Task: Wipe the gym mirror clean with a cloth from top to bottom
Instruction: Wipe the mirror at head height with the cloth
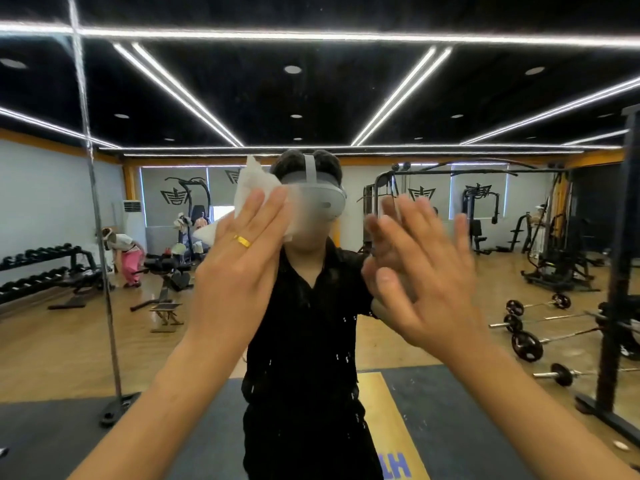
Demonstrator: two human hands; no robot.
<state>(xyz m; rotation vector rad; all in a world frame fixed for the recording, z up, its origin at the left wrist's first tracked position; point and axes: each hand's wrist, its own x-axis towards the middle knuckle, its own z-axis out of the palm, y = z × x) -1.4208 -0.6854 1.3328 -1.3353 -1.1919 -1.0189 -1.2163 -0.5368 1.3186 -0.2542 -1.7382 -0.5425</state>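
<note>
Faces a gym wall, the gym mirror (346, 98) filling the view and giving back a black ceiling with light strips, a dumbbell rack (41, 268) at left and barbells (533, 327) on the wooden floor at right. Presses a crumpled white cloth (252, 188) to the mirror at head height, centre-left, under the left hand (239, 271), fingers straight and close together, a gold ring (243, 241) on one. Holds the right hand (426, 278) up beside it, empty, fingers spread, blurred; contact with the glass unclear.
</note>
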